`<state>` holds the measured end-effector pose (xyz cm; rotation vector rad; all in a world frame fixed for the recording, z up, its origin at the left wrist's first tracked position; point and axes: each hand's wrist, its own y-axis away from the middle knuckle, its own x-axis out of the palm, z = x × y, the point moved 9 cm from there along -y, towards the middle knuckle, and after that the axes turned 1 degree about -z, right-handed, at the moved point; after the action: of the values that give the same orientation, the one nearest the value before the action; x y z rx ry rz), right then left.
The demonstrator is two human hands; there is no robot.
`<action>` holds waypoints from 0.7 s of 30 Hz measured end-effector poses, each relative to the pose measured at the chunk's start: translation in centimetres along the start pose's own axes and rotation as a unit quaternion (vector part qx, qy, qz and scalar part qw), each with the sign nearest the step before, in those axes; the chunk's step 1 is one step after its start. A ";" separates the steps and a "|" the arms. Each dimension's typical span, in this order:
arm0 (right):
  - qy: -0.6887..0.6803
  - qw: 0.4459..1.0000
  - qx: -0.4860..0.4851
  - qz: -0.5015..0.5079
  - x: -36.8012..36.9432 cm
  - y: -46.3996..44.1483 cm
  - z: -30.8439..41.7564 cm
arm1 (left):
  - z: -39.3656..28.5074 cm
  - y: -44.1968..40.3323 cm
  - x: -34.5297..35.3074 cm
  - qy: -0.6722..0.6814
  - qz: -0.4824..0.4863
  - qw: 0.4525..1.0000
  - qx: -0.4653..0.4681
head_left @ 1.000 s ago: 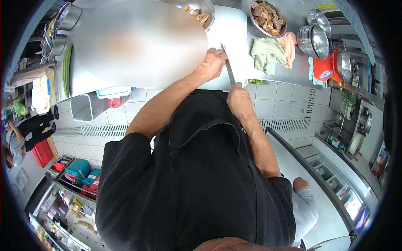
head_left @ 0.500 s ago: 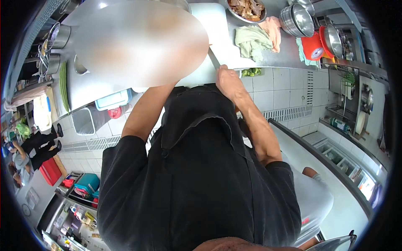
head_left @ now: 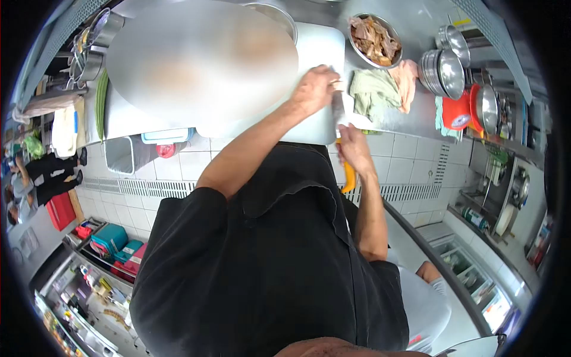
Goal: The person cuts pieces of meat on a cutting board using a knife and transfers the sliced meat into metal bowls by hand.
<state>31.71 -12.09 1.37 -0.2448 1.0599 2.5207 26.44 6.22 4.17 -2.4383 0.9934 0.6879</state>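
My right hand [head_left: 355, 149] is wrapped round a knife [head_left: 339, 112] with a yellow handle, which sticks out below my fist. The blade points away from me, over the right edge of the white cutting board [head_left: 318, 44]. At the far end of the blade is my left hand [head_left: 315, 89], its fingers curled together. Something small and pale shows at those fingertips, too small to name. A blurred patch hides the left part of the board and whatever lies there.
Beyond the board stands a metal bowl [head_left: 376, 41] of cooked-looking meat pieces. Green [head_left: 375, 92] and pink [head_left: 405, 83] cloths lie right of the board, then stacked metal bowls [head_left: 440, 72] and a red scale [head_left: 457, 107]. A long green gourd [head_left: 102, 107] lies far left. Another person stands behind at right.
My left hand has come out of the blurred patch and moved right to the knife's blade. My right hand has shifted right with the knife, and its yellow handle now shows.
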 end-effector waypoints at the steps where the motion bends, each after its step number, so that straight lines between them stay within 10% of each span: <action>1: 0.047 0.999 -0.009 -0.026 -3.0 -0.6 2.3 | -2.8 -3.3 -0.5 0.022 -0.021 0.999 0.015; 11: 0.353 0.880 -0.197 -0.250 -15.4 -5.7 11.1 | -4.0 -14.4 -5.4 -0.100 -0.005 0.995 0.022; 15: 0.277 0.923 -0.110 -0.243 -16.3 -5.1 9.6 | 4.3 -9.2 -13.5 -0.175 0.089 0.951 -0.240; 21: 0.199 0.935 -0.123 -0.267 -15.6 -3.2 8.4 | 8.9 -5.7 -11.2 -0.276 0.169 0.929 -0.177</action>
<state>47.11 -8.49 9.91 -1.0060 0.6758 2.1309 21.09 20.66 4.73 -2.1424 1.1226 1.6910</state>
